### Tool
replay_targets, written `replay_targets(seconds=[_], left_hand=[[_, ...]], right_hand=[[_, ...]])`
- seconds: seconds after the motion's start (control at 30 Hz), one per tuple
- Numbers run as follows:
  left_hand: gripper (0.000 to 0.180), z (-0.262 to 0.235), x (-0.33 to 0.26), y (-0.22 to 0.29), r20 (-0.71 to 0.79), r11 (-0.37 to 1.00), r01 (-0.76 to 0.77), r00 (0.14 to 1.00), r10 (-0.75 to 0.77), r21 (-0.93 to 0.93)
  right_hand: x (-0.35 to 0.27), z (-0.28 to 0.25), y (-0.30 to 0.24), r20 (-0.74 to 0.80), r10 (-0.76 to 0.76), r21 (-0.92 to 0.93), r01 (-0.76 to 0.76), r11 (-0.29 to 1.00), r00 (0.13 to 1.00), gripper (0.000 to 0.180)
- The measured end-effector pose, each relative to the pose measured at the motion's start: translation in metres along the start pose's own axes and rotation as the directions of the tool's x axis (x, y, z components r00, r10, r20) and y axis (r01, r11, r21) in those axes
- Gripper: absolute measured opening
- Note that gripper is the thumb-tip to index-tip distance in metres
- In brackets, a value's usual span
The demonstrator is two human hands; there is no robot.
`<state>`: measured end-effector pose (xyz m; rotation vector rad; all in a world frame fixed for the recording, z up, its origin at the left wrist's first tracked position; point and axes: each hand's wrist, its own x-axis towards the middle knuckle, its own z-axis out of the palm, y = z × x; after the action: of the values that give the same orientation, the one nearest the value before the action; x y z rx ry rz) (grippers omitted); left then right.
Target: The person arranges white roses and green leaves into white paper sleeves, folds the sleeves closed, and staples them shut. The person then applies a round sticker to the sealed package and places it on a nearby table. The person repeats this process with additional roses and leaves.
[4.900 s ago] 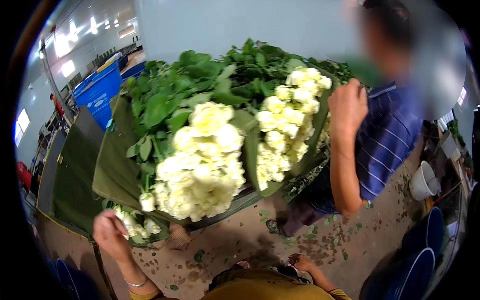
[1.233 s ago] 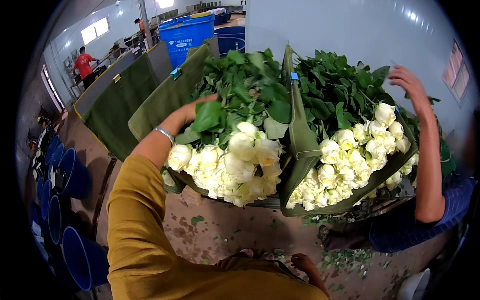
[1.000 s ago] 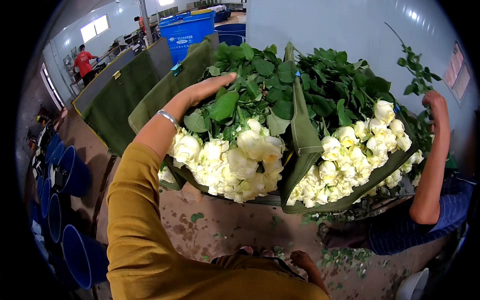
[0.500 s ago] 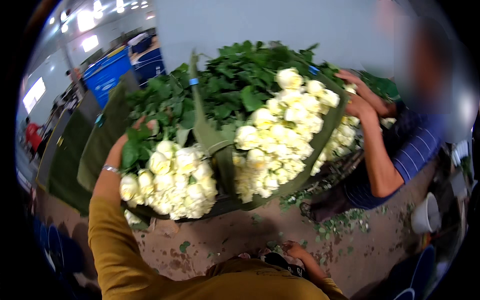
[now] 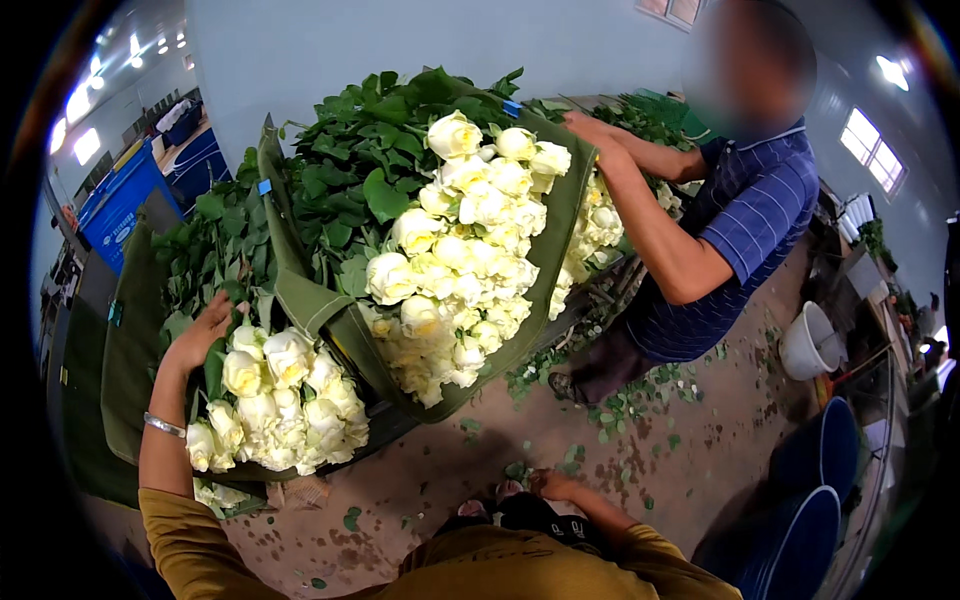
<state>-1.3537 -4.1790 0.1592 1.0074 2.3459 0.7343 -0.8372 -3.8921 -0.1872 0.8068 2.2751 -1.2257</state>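
Observation:
At the left, my left hand (image 5: pixel 207 328) reaches into the leafy stems just behind a bunch of white roses (image 5: pixel 285 410). Its fingers are stretched out among the leaves, partly hidden by them. The hand lies against the foliage at the bunch's left edge. A green cloth divider (image 5: pixel 310 300) with a blue clip parts this bunch from a larger heap of cream-white roses (image 5: pixel 455 270). Low down near my feet hangs my right hand (image 5: pixel 552 485), away from the flowers. Its fingers are small and partly turned from view, so what they do is unclear.
Across the rack, a person in a dark blue striped shirt (image 5: pixel 750 240) handles stems. Blue tubs (image 5: pixel 805 545) and a white bucket (image 5: pixel 808 340) stand at the right. Cut leaves (image 5: pixel 640 410) litter the floor. A blue bin (image 5: pixel 125 215) is at the far left.
The view has turned right, so the roses appear farther left. My left hand has drawn back toward me, along the left edge of the near bunch. My right hand stays low.

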Motion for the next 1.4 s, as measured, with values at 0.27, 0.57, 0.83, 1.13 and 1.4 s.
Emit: replay_targets(seconds=[0.27, 0.57, 0.83, 1.13, 1.4], left_hand=[[0.046, -0.013, 0.000, -0.041, -0.048, 0.984, -0.077, 0.996, 0.070, -0.161], [0.041, 0.012, -0.087, 0.177, -0.797, 0.966, -0.237, 0.562, 0.223, 0.104], [0.038, 0.221, -0.042, 0.345, -0.453, 0.831, -0.556, 0.743, 0.493, -0.006], [0.039, 0.300, 0.155, 0.500, -0.523, 0.707, -0.681, 0.539, 0.660, 0.191], [0.045, 0.284, 0.285, 0.496, -0.745, 0.810, 0.117, 0.484, 0.460, 0.575]], right_hand=[[-0.007, 0.009, 0.033, 0.021, -0.025, 0.177, 0.021, 0.984, 0.999, 0.038], [0.027, -0.044, 0.066, 0.097, -0.023, -0.026, 0.025, 0.999, 0.995, 0.041], [0.019, -0.146, 0.166, -0.062, -0.755, -0.358, 0.692, 0.627, 0.652, 0.029], [-0.040, -0.245, 0.292, -0.025, -0.210, -0.235, 0.198, 0.951, 0.977, 0.029], [0.001, -0.259, 0.301, -0.159, -0.142, 0.041, 0.150, 0.988, 0.977, 0.030]])
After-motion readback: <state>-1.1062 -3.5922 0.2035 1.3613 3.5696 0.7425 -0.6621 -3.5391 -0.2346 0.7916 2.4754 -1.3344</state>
